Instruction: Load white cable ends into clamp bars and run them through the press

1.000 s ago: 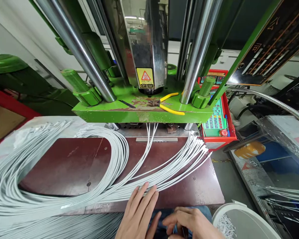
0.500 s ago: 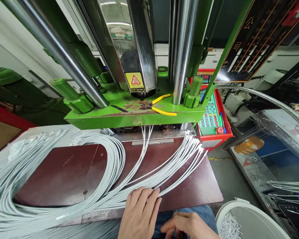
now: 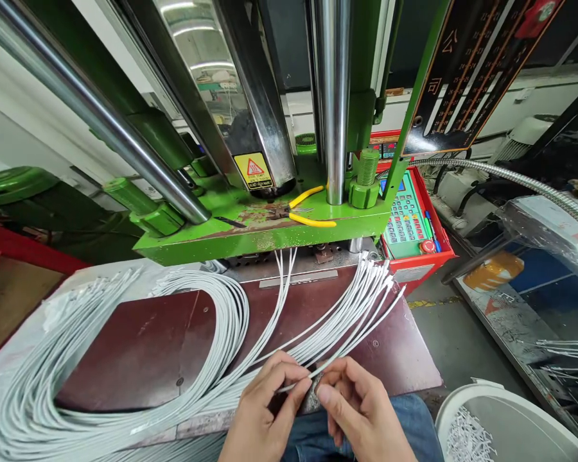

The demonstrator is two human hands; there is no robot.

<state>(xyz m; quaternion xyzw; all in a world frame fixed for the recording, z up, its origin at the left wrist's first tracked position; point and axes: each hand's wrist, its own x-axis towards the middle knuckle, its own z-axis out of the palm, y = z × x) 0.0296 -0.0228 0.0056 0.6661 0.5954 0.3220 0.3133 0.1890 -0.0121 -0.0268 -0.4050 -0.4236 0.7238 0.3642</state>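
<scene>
Seen from the head camera, both hands meet at the near edge of a dark red work board (image 3: 139, 346), just over the person's lap. The left hand (image 3: 264, 410) has its fingers curled in, thumb and forefinger pinched on a single thin white cable (image 3: 337, 353); the right hand (image 3: 361, 410) is likewise mostly closed, its fingertips pinching the same cable close beside the left. Between the two hands sits a small dark grey object, too hidden to identify. The held cable runs up and to the right, rejoining a fanned bundle of white cables (image 3: 366, 289) whose tips point toward the red control box (image 3: 409, 224). A much larger loop of cables (image 3: 101, 359) sweeps across the board to the left, and a few strands lead up under the green press (image 3: 270, 234), where yellow-handled pliers (image 3: 308, 208) lie on top. A white bucket (image 3: 501, 423) with white offcuts stands at the lower right. The cable looks light, limp and smooth-jacketed, so it should bend freely and may slip through a loose pinch. It is best held between fingertips near the end being worked, since a grip further back would likely let the end droop and drag its neighbours.
</scene>
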